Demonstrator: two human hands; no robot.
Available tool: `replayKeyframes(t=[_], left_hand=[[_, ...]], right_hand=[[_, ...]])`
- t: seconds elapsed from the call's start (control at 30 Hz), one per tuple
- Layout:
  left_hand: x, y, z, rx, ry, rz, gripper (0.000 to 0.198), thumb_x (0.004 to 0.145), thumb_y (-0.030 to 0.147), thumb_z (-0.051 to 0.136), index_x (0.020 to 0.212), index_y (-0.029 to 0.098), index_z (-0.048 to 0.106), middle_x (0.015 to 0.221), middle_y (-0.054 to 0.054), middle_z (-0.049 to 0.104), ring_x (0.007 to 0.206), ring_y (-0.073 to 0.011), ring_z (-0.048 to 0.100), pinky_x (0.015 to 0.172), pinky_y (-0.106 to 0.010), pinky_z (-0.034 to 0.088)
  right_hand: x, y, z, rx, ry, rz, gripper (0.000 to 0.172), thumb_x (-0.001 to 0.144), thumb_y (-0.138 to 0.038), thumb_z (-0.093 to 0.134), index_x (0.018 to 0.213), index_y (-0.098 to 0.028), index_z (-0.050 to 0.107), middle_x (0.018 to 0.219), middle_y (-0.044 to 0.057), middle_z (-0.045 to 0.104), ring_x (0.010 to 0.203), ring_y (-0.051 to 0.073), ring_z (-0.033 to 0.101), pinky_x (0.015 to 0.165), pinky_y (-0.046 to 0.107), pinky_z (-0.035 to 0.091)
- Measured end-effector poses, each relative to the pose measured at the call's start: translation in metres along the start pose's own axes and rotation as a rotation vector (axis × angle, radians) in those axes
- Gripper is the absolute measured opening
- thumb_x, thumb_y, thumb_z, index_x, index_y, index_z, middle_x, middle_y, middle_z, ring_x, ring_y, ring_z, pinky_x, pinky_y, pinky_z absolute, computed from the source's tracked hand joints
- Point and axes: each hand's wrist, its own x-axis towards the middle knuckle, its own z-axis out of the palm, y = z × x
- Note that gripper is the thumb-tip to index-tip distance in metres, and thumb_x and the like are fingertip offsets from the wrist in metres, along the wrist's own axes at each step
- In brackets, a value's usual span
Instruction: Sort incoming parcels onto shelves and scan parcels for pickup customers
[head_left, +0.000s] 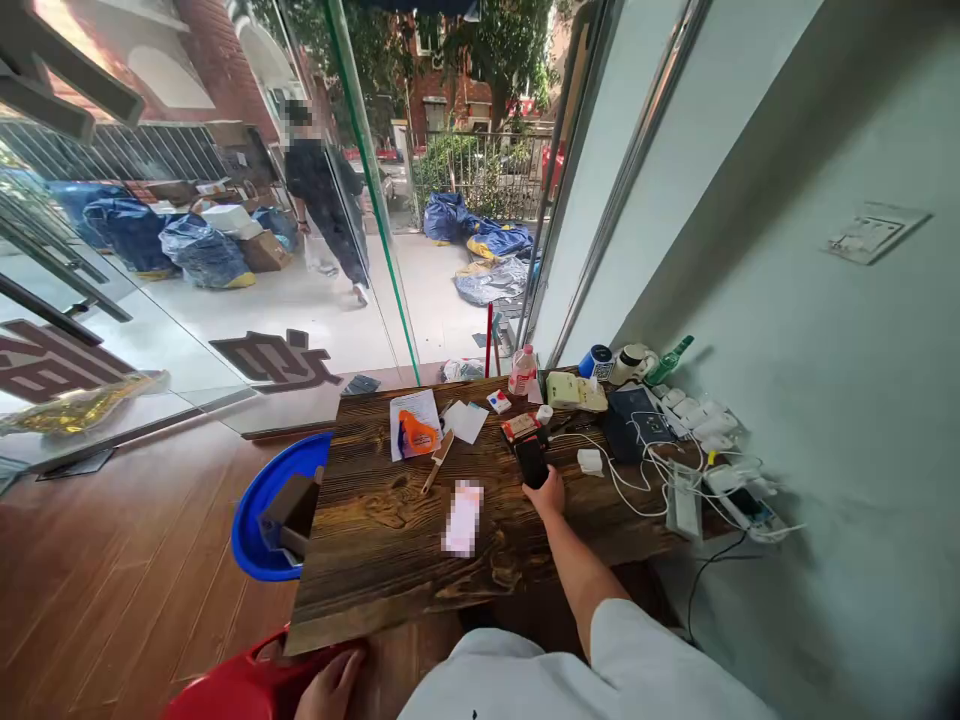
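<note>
My right hand (547,492) is closed around a black smartphone (531,462), held over the right half of the dark wooden table (367,570). Just beyond it lies a small red-and-tan box (520,427). A second phone-shaped item (463,520), blurred out, rests on the table to the left of this hand. At the bottom left, my left hand (330,688) grips the edge of a red plastic stool (232,690); the picture's lower edge cuts part of it off.
An orange item (417,434) lies on paper beside a wooden-handled brush (438,462). White cables (637,490), chargers, a pink-labelled bottle (523,370) and a green bottle (670,360) crowd the right side. A blue tub (251,520) with cardboard stands left. Outside the glass, a person walks.
</note>
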Motion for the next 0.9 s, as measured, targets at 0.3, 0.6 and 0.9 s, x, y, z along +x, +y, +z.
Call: replayKeyframes(t=[0.3,0.6,0.9], left_hand=[[0.016,0.241,0.071,-0.414,-0.26,0.371,0.063,0.087,0.059,0.05,0.135,0.019,0.056,0.131,-0.014,0.062,0.122,-0.0291,0.056,0.105,-0.039,0.042],[-0.003,0.289,0.075,-1.16,-0.259,0.192,0.083,0.087,0.064,0.048,0.154,0.028,0.017,0.156,-0.008,0.037,0.141,-0.0257,0.036,0.117,-0.04,0.028],[-0.019,0.284,0.039,-1.376,-0.368,-0.01,0.072,0.091,0.065,0.032,0.154,0.036,0.015,0.15,-0.003,0.047,0.128,-0.0325,0.052,0.101,-0.047,0.047]], right_hand=[[-0.061,-0.027,-0.028,0.672,-0.164,-0.223,0.07,0.063,-0.04,0.079,0.122,-0.02,0.047,0.117,0.009,0.059,0.109,0.025,0.056,0.098,0.034,0.044],[-0.138,-0.077,-0.068,1.092,-0.73,-0.25,0.078,0.058,-0.035,0.088,0.123,-0.026,0.044,0.118,0.007,0.062,0.106,0.025,0.06,0.095,0.037,0.047],[-0.114,-0.103,-0.094,1.196,-1.393,-0.017,0.07,0.056,-0.024,0.087,0.118,-0.022,0.055,0.111,0.005,0.07,0.102,0.026,0.065,0.092,0.042,0.051]])
